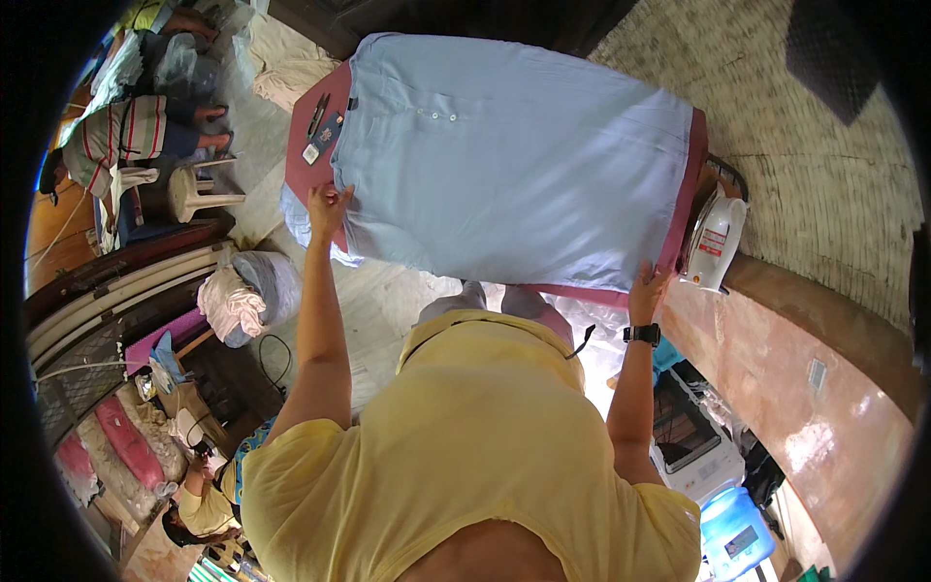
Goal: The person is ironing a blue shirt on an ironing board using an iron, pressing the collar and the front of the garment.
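A light blue shirt (514, 165) with a short row of buttons lies spread over a table with a dark red cover (696, 145). My left hand (331, 206) is closed at the shirt's left edge, fingertips pinching the cloth. At the near right corner, my right hand (648, 287) grips the hem between thumb and fingers. A white iron (716, 242) stands just beyond the table's right end, past my right hand. Scissors (318, 115), a dark blue card (329, 135) and a small white piece (310, 153) lie on the cover at the left.
A white stool (199, 192) and a bundle of cloth (233, 303) are on the left floor. One person sits at the far left, another at the lower left. A blue water jug (734, 533) stands at the lower right, and a wall (776, 359) runs along the right.
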Demonstrator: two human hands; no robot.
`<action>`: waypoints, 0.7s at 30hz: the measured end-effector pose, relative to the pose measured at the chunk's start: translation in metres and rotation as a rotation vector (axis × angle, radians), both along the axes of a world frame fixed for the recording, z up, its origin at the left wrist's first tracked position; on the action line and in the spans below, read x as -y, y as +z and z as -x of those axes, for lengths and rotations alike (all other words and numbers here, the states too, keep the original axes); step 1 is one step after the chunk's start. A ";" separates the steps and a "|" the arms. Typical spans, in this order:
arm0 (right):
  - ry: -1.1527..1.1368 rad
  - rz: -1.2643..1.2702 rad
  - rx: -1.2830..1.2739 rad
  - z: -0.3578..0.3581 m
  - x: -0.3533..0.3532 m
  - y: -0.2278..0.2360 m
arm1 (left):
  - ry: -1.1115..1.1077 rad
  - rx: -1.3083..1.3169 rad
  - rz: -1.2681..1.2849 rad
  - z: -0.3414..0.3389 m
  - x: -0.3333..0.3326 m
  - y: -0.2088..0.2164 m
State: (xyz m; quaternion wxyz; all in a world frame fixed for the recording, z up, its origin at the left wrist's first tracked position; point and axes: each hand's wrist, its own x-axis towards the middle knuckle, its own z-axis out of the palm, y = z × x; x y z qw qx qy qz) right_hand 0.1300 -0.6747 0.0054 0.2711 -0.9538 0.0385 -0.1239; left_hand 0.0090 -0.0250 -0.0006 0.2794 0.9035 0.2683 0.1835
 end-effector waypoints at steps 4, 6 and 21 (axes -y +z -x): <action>-0.055 0.027 -0.026 0.015 0.009 0.005 | 0.223 -0.007 0.099 0.003 0.035 0.024; -0.095 -0.011 -0.058 0.022 0.015 0.004 | 0.288 0.226 0.253 0.013 0.041 0.017; -0.103 0.155 0.080 0.047 -0.002 0.011 | 0.044 0.037 -0.378 0.003 0.103 0.051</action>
